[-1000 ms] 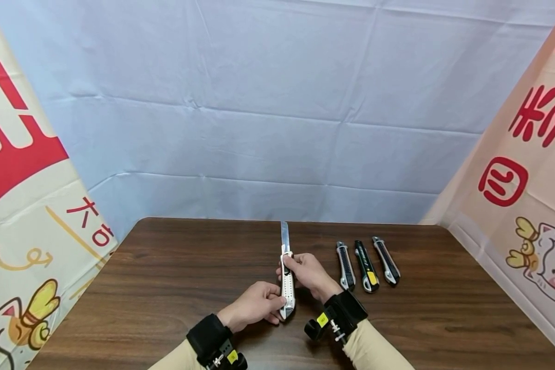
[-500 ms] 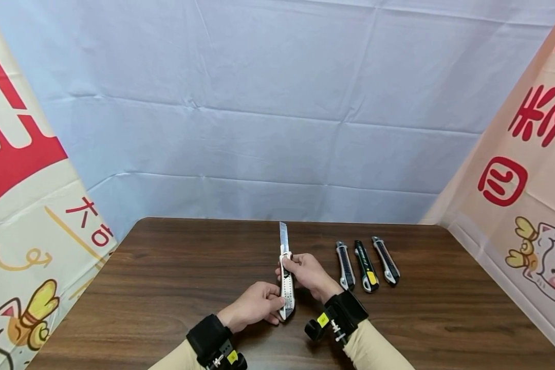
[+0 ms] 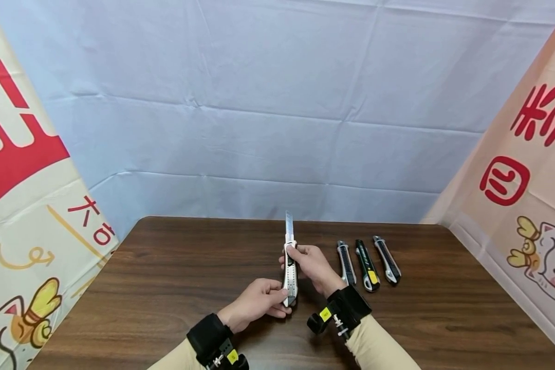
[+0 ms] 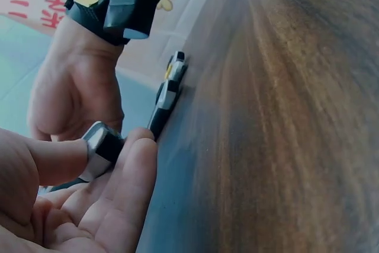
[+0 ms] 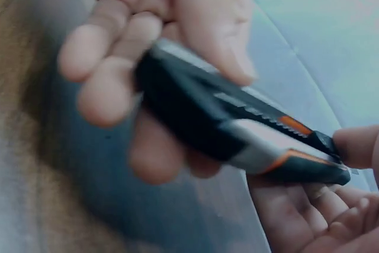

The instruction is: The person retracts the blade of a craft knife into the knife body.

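Observation:
Both hands hold a white utility knife [image 3: 290, 272] above the brown table [image 3: 166, 288], its steel blade [image 3: 289, 226] extended and pointing away from me. My right hand [image 3: 310, 264] grips the upper part of the handle, thumb on the slider. My left hand [image 3: 259, 300] pinches the rear end of the knife [image 4: 102, 146] between thumb and fingers. The right wrist view shows the knife body [image 5: 237, 131] close up in the curled fingers [image 5: 112, 57], with the left fingertips [image 5: 355, 146] at its end.
Three more utility knives [image 3: 367, 264] lie side by side on the table just right of my right hand; two of them [image 4: 169, 90] appear in the left wrist view. Printed banners stand at both sides, a blue cloth behind.
Both hands have lifted the knife a little and moved it away from me, so the blade tip sits higher in view. The grips are unchanged.

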Demonstrator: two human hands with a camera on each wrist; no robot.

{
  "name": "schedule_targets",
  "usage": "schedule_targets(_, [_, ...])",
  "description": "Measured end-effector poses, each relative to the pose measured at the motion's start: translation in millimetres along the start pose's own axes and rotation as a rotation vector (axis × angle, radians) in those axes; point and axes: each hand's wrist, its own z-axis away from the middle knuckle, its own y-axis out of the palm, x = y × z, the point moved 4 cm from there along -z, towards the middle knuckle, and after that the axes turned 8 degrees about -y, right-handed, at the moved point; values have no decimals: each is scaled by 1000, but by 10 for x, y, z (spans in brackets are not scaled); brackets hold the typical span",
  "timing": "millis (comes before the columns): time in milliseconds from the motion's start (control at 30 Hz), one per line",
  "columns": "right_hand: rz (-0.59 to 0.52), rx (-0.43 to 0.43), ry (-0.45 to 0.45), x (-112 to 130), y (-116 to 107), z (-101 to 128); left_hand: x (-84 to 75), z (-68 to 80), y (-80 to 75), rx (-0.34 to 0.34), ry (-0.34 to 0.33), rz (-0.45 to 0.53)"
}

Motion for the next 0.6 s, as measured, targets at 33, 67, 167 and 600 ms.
schedule_targets(33, [-9,6,8,-10,10,9,-2,0,6,-3,4,-1])
schedule_targets(67, [-19,12,12,-21,20,18,0,-1,11,-6,4,-2])
schedule_targets(167, [-38,26,30,-61,52,41,6,3,15,-16,2,-14])
schedule_targets(600, [30,-6,5,-103,80,16,37,-22,4,-25,-20,-21])
